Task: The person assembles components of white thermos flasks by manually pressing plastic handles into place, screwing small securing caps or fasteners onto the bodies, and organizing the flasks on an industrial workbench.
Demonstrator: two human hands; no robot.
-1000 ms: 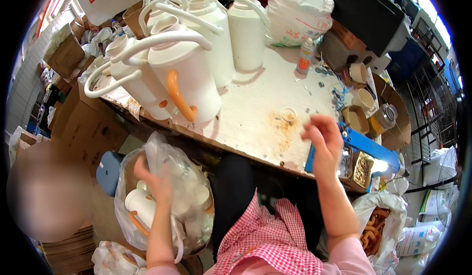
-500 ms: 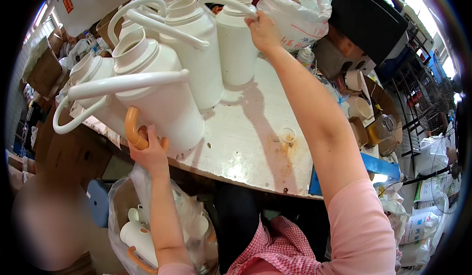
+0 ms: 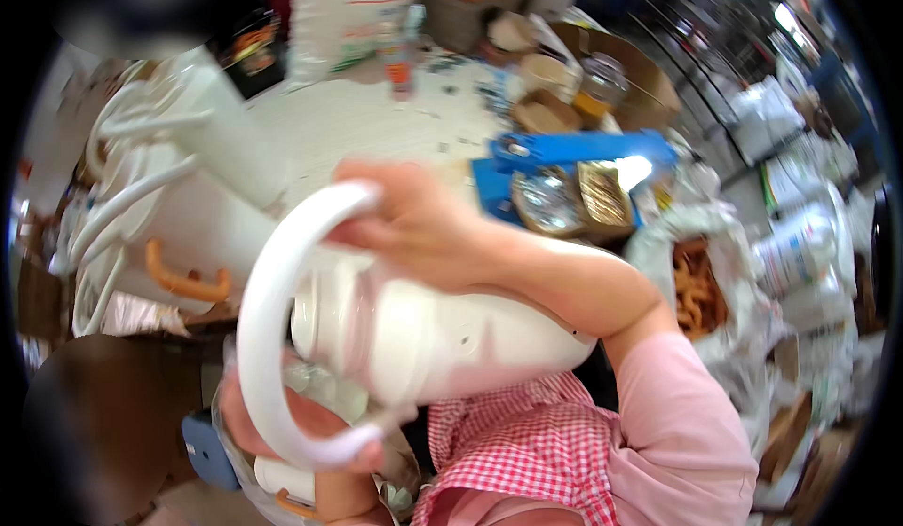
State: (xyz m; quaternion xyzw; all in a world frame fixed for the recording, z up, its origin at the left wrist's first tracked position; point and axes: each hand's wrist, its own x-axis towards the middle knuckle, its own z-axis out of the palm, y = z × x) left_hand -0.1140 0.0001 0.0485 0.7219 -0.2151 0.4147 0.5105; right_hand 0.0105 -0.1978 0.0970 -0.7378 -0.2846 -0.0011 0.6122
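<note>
A white jug body lies on its side across my lap, its mouth turned left. A thick white arched carrying handle bows out from its neck. My right hand, blurred, is closed round the handle's upper end. Down at the handle's lower end is my left hand, partly hidden behind it, with fingers curled about that end. Left of these, several white jugs with arched handles stand on the table; the nearest bears a tan side grip.
A blue bench tool stands at the table's right edge beside boxes of small metal parts. An open bag of tan grips is at right. Farther back are a white sack and an orange-labelled bottle.
My right hand has brought a jug from the table's back to my lap. My left hand has let go of the near jug's tan grip and moved to the handle. The view has swung right.
</note>
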